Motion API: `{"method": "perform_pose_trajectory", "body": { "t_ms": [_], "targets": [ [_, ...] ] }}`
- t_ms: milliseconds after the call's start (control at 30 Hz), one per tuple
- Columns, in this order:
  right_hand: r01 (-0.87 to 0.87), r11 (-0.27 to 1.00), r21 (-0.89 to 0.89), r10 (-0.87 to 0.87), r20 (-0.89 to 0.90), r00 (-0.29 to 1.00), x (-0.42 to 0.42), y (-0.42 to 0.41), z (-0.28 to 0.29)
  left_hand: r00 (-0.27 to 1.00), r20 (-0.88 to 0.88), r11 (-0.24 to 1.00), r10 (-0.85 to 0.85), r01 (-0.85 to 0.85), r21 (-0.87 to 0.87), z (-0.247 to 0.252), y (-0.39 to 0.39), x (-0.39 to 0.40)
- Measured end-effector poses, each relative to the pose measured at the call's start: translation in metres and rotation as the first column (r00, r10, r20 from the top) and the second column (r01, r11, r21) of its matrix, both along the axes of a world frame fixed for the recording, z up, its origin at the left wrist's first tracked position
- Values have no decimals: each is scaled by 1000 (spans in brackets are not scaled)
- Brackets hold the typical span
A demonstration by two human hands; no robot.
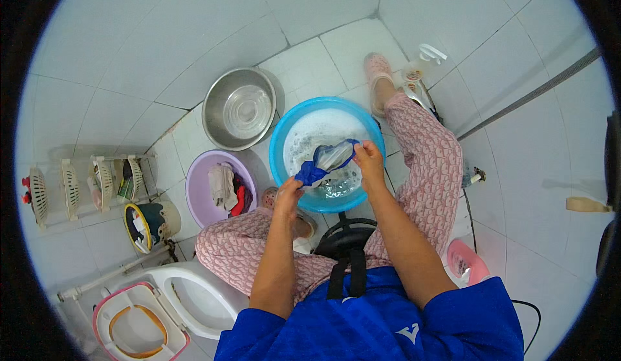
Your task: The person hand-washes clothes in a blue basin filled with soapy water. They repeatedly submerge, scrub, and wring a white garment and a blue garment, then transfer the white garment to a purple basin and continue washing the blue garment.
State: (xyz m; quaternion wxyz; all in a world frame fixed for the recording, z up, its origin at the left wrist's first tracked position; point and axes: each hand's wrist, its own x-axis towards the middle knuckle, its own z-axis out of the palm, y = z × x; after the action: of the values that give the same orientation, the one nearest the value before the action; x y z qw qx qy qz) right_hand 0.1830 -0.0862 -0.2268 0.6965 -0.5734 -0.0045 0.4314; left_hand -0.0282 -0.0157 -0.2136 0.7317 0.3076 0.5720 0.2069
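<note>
A wet cloth item point(332, 157), blue with a pale middle, is stretched between my two hands over a light-blue plastic basin point(277, 167). My left hand point(288, 195) grips its bunched blue end near the basin's front left rim. At the other end, my right hand point(369, 160) pinches the blue edge near the right rim. Soapy water with white foam point(315, 121) fills the basin below, and a darker patch of water shows under the cloth. What exact garment it is cannot be made out.
A steel basin point(211, 128) stands behind left. The purple basin point(194, 191) holds grey, red and dark clothes. A squat toilet point(204, 307), a waste bin point(165, 220) and wall racks point(103, 184) line the left. A pink container point(468, 264) is at right, near the tiled wall point(524, 264).
</note>
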Motion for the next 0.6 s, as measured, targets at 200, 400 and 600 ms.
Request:
{"method": "perform_pose_trajectory", "body": {
  "t_ms": [200,400,600],
  "targets": [
    [-240,958,158,237,39,971,13,11,25,682,-501,681,-533,697,224,-37,-17,-26],
    [-514,845,144,483,203,851,12,22,58,859,-491,465,-143,496,733,29,13,30],
    [-613,787,68,559,344,755,6,33,86,772,-549,393,-319,635,665,63,47,64]
  ]
}}
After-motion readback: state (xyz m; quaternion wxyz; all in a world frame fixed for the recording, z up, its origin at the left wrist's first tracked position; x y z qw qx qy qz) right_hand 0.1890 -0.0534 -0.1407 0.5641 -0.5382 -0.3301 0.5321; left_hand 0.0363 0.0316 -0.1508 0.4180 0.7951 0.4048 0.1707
